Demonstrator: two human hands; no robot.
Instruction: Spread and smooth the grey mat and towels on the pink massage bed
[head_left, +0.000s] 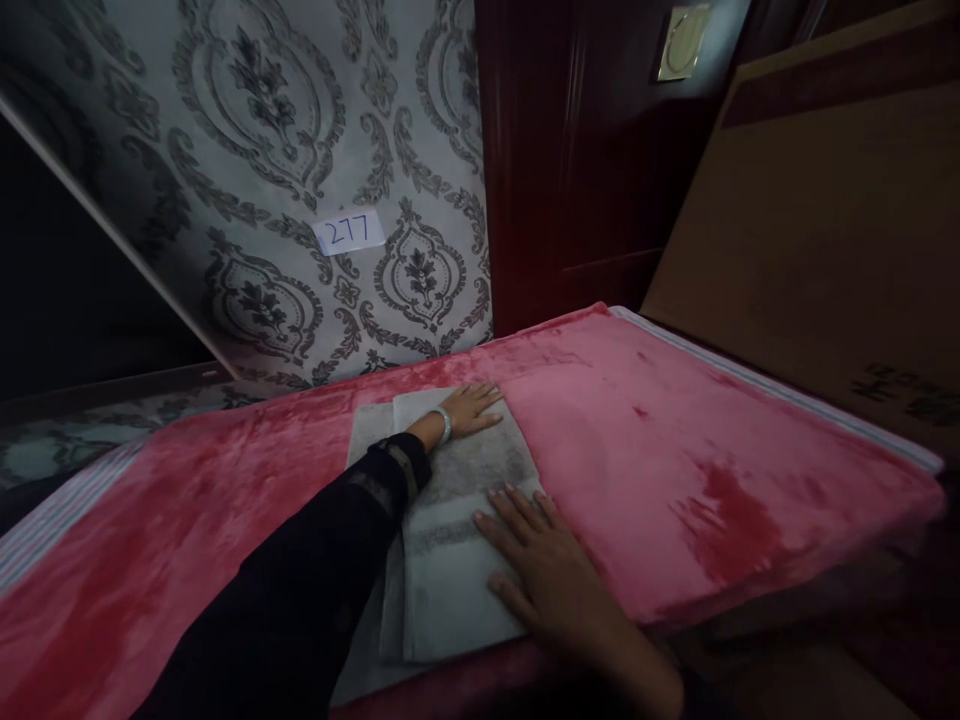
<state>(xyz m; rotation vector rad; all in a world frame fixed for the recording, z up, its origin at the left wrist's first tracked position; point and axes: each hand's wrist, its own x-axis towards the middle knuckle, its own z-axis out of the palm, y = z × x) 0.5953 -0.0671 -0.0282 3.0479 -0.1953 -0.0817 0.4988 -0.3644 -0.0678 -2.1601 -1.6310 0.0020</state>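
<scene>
A folded grey towel (450,590) lies flat on a pink plush blanket (600,430), with its layers showing along the left side. My left hand (466,410) rests palm down near the towel's far end, fingers spread toward the right; a silvery bracelet circles the wrist. Lower down, my right hand (544,560) lies on the towel's right edge with its fingers apart. Neither hand grips anything. My dark left sleeve covers part of the towel's left side.
Behind the blanket stands a patterned wall with a paper label (349,232) reading 277. A dark red door (570,150) and a large cardboard sheet or box (817,210) are at the right. A dark panel (82,270) leans at the left.
</scene>
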